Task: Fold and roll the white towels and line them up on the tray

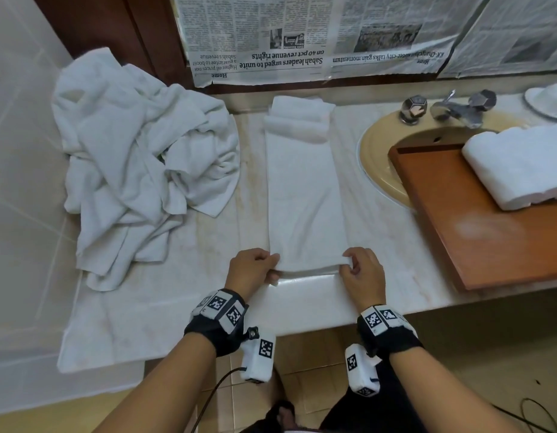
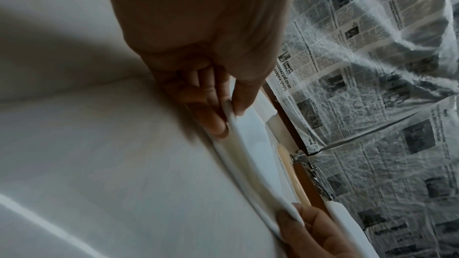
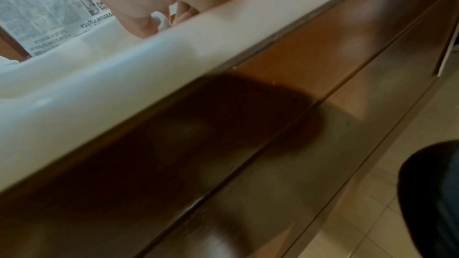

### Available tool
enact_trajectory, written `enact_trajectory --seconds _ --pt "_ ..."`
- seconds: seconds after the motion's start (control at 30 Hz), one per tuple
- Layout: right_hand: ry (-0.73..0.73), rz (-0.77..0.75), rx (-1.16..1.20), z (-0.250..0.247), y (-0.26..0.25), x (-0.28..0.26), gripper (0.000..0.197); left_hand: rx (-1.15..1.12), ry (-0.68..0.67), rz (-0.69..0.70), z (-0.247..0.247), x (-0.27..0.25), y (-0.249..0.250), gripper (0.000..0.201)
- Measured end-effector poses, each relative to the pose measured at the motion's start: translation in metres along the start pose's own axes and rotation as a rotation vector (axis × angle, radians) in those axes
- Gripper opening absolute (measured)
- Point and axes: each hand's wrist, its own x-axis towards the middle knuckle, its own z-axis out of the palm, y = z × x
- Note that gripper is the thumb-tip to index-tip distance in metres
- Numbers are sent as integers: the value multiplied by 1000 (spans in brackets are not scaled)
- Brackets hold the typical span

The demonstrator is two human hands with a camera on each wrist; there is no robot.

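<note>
Towels are the matter on this pale marble counter (image 1: 183, 310), which runs from a tiled wall on the left to a beige sink (image 1: 377, 170) on the right. Newspaper sheets (image 1: 302, 35) cover the wall behind it, hung upside down; the headlines that can be read say "Sabah leaders urged to unite on 40 pct revenue rights", "talks gain momentum" and the section word "Home". A wooden tray (image 1: 477, 232) lies partly over the sink and partly on the counter, and rolled white towels (image 1: 517, 167) sit side by side at its far right end. A loose heap of crumpled white towels (image 1: 136, 164) lies at the counter's left end, well apart from the tray. Between heap and sink a folded towel (image 1: 305, 195) lies flat as a long narrow strip running away from the person, its far end doubled over in a soft fold near the wall. Both hands are at its near end: the left hand (image 1: 252, 270) pinches the left corner between thumb and curled fingers, and the right hand (image 1: 363, 273) pinches the right corner the same way, the edge lifted slightly off the counter. A faucet (image 1: 452, 110) with two faceted metal handles stands behind the sink, and a white dish (image 1: 549, 101) sits at the far right
</note>
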Motion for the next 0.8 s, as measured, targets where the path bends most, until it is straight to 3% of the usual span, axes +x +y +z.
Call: enact_trajectory --seconds 0.17,0.43,0.67,0.8 --pt "31 1 6 -1 0 0 19 -118 -89 -109 0 3 -3 18" --pt "-34 152 -9 -11 -17 6 11 -66 -48 -86 3 -4 2 22" --pt "-28 147 -52 -13 -21 3 6 50 -61 -107 5 3 11 46" --pt "-65 133 -96 -11 -14 -2 11 165 22 -66 4 8 11 26"
